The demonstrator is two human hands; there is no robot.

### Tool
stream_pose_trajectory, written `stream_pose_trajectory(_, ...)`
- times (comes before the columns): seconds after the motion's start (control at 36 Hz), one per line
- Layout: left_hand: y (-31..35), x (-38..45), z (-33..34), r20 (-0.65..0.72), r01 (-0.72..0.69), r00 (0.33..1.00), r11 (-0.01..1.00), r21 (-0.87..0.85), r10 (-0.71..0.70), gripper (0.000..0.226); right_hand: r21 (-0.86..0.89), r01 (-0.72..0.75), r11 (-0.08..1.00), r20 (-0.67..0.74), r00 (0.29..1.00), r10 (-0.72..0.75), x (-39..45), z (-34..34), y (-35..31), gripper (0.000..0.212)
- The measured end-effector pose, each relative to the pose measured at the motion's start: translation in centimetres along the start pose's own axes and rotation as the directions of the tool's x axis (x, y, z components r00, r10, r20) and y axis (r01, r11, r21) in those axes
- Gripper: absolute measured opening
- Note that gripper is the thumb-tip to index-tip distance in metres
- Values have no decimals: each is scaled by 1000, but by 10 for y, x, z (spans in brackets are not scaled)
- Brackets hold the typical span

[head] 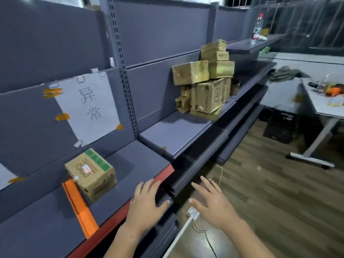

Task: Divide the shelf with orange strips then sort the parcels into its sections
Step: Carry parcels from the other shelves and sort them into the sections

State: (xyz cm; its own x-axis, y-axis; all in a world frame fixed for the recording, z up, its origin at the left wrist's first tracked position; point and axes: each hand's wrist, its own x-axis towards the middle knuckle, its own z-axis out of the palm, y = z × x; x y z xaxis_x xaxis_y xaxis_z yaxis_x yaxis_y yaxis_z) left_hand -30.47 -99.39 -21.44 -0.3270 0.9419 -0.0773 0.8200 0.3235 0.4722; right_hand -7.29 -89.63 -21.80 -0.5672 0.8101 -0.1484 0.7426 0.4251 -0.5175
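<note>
While both hands hover with nothing held, the dividing step appears to be partly done and the sorting barely begun. One orange strip (80, 206) is laid across the shelf (46, 216), running from near the back panel to the red front edge, and it serves as the landmark for all that follows. Just right of the strip, touching or nearly touching its far end, a single parcel (91, 174) with a green band is seen lying on the shelf. Further right of the strip, over the front edge, the left hand (145, 203) is spread flat with fingers straight; whether it rests on the shelf cannot be told. The right hand (210, 202) is held in the air beyond it, clear of the shelf, fingers apart and relaxed, so no grip is closed on anything.

Far right of the strip and higher up, a pile of parcels (204, 81) is stacked loosely on the next bay of shelving. It is judged that these are to be fetched next, or that a further strip is wanted first; no spare strip is visible. A reach to the right would be called for, and the pile looks unsteady, so the topmost box should be lifted first.

Behind the strip, a paper sign (87, 107) is taped to the back panel. Well beyond the pile a table (327, 107) with clutter and a bottle (258, 25) are seen; nothing is seen blocking the way to the pile
</note>
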Motion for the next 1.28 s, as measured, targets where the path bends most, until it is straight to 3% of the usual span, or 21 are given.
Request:
stream_pose_trajectory(0.19, 39, 93, 16, 9, -50, 999, 994, -95, 51, 71, 78, -110, 991, -26, 993, 113, 58, -39, 50, 72)
stream_pose_trajectory(0.44, 80, 216, 22, 30, -77, 996, 977, -198, 85, 73, 127, -171, 977, -120, 975, 186, 149, -97, 93, 114)
stream_pose_trajectory(0.53, 91, 248, 22, 12, -82, 996, 969, -233, 87, 72, 162, -182, 970, -128, 971, 203, 171, -112, 101, 106)
stream_pose_trajectory(0.69, 113, 303, 18, -31, -116, 993, 963, -243, 112, 68, 202, -187, 961, -213, 950, 229, 213, -135, 121, 122)
stream_pose_trajectory(0.86, 139, 348, 21, -73, -106, 993, 951, -291, 88, 70, 260, -178, 949, -220, 946, 237, 248, -163, 143, 120)
stream_pose_trajectory(1.03, 173, 393, 24, -123, -67, 992, 940, -336, 27, 68, 339, -113, 934, -222, 955, 196, 291, -202, 178, 103)
stream_pose_trajectory(1.17, 213, 432, 29, -198, -36, 979, 930, -366, -40, 64, 378, -20, 926, -202, 974, 104, 330, -241, 214, 48)
stream_pose_trajectory(1.28, 250, 460, 30, -247, 1, 962, 907, -420, -115, 63, 377, 41, 925, -159, 987, 21, 366, -280, 237, 50)
